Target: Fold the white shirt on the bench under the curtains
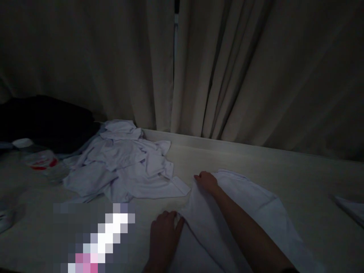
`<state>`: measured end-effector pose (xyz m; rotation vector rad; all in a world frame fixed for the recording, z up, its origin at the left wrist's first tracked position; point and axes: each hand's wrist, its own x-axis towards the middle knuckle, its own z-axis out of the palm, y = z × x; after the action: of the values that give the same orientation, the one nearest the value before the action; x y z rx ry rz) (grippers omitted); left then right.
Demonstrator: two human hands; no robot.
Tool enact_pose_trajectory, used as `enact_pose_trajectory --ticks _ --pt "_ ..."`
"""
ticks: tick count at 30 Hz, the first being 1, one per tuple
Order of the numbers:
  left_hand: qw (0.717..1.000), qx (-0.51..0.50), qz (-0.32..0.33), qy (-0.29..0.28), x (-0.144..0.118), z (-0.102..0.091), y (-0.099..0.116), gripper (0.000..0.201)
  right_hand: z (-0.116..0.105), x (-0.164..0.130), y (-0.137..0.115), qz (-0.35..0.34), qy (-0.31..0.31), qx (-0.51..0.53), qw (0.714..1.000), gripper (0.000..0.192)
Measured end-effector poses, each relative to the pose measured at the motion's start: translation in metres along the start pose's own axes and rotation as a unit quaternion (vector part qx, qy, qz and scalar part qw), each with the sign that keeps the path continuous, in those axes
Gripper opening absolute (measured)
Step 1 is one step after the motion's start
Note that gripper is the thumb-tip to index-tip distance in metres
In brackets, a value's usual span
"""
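A white shirt (250, 204), its full shape not clear in the dim light, lies spread on the pale surface in front of me. My left hand (165, 231) pinches its near-left edge between thumb and fingers. Farther forward, my right hand (206, 182) is closed on the upper left part of the same cloth, with the forearm stretched across it. A crumpled heap of white garments (119, 163) sits just left of my hands, and one corner of it reaches close to the held cloth.
Long drawn curtains (193, 68) hang along the back behind a low ledge (227, 146). At the left are a dark pile of cloth (42, 117) and a clear plastic bottle (42, 161) lying on its side. Another white piece (351, 206) lies at the right edge. A blurred-out patch covers the lower left.
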<state>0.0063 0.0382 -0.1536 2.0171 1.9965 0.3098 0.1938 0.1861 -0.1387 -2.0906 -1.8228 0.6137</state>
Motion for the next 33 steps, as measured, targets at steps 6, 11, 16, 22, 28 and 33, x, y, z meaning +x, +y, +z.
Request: enact_pose_trajectory --ticks 6,11,16,22,28,33 --pt "0.998 -0.016 0.038 0.049 -0.001 0.013 -0.002 0.024 0.009 0.020 0.014 0.006 -0.025 0.023 0.999 0.020" --pt "0.991 -0.038 0.089 0.094 0.001 0.026 -0.011 0.025 -0.003 0.024 0.033 0.019 -0.036 0.081 0.996 0.018" --pt "0.986 -0.032 0.116 0.111 0.000 0.028 -0.014 0.036 -0.011 0.017 0.045 0.008 -0.057 0.139 0.989 0.011" --pt "0.980 -0.002 0.167 0.112 -0.003 0.031 -0.014 0.030 -0.008 0.011 0.053 0.019 -0.049 0.206 0.977 0.009" --pt "0.960 0.018 0.229 0.157 -0.007 0.033 -0.014 0.021 -0.006 0.008 0.058 0.038 -0.056 0.279 0.958 0.005" --pt "0.948 0.038 0.259 0.179 -0.010 0.035 -0.015 0.020 -0.009 0.002 0.063 0.045 -0.089 0.333 0.937 0.017"
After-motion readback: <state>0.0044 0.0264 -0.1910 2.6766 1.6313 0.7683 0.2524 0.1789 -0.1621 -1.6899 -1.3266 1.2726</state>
